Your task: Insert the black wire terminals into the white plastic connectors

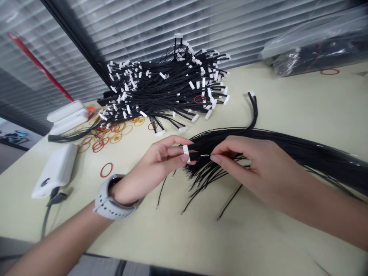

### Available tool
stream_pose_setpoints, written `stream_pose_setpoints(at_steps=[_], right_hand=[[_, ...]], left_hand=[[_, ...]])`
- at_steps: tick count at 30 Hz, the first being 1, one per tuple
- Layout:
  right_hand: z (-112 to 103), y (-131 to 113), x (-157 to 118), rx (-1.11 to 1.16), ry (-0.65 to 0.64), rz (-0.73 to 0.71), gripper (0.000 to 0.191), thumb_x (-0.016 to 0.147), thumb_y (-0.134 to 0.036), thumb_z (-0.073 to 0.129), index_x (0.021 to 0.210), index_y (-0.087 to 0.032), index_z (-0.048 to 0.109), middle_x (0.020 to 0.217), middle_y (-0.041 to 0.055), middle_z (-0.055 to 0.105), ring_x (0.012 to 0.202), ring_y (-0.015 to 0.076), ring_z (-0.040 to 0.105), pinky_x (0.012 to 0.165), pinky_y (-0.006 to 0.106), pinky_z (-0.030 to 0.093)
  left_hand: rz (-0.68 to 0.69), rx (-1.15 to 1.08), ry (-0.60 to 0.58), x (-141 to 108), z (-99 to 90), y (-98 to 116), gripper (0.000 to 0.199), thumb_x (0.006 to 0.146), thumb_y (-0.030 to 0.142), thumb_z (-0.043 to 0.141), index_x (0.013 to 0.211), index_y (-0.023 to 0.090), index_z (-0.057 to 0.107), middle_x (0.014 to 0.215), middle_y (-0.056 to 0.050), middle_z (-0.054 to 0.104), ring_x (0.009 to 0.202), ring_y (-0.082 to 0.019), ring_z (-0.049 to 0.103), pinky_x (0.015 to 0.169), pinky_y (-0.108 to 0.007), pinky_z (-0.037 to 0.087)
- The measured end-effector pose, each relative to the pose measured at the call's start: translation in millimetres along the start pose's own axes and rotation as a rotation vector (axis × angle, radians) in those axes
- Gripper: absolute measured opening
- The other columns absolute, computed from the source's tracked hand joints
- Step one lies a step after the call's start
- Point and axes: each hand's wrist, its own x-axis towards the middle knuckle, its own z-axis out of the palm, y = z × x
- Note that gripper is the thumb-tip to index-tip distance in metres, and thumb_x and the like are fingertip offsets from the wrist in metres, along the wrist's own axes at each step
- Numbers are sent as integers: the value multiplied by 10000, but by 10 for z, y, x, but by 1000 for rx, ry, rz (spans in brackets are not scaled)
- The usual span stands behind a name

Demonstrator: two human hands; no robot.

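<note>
Between the thumb and fingers of my left hand (pixel 162 155) is a white connector housing (pixel 186 153), with black wire running from its right side. My right hand (pixel 247 159) pinches a thin black wire by its end; a small metal crimp terminal (pixel 204 155) sticks out of the fingertips toward the housing, a short gap apart from it. Under both hands lies a thick bundle of loose black wires (pixel 290 147), its terminal-tipped ends fanned out below my fingers. A short black wire piece with a white tip (pixel 253 105) rests behind the bundle.
A large heap of black cables with white connectors (pixel 163 86) lies at the back by the blinds. Red and yellow rubber bands (pixel 106 142) are scattered left of it. White power banks (pixel 59 168) stand at the left, one cabled. A plastic-wrapped bundle (pixel 316 55) lies back right.
</note>
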Motion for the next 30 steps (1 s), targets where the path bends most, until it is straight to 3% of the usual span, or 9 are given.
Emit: stream_pose_setpoints(at_steps=[7, 21, 30], right_hand=[[28, -17, -20, -14, 91, -126, 102, 834, -161, 532, 801, -203, 619, 749, -28, 582, 612, 63, 524, 529, 182, 375], [51, -36, -30, -37, 32, -117, 102, 811, -130, 521, 745, -182, 580, 724, -21, 567, 587, 74, 497, 514, 203, 351], [66, -20, -22, -153, 51, -253, 133, 847, -133, 491, 738, -166, 559, 709, -28, 536, 565, 77, 450, 546, 238, 327]], left_hand=[[32, 47, -60, -41, 70, -19, 172, 851, 103, 529, 1015, 154, 531, 866, -29, 665, 794, -103, 593, 731, -197, 430], [14, 145, -77, -68, 108, -2, 189, 850, 127, 527, 1033, 173, 523, 827, -16, 625, 729, -111, 543, 620, -199, 382], [6, 154, -109, -80, 107, -6, 174, 853, 143, 523, 1022, 183, 513, 740, 15, 592, 642, -92, 485, 556, -193, 337]])
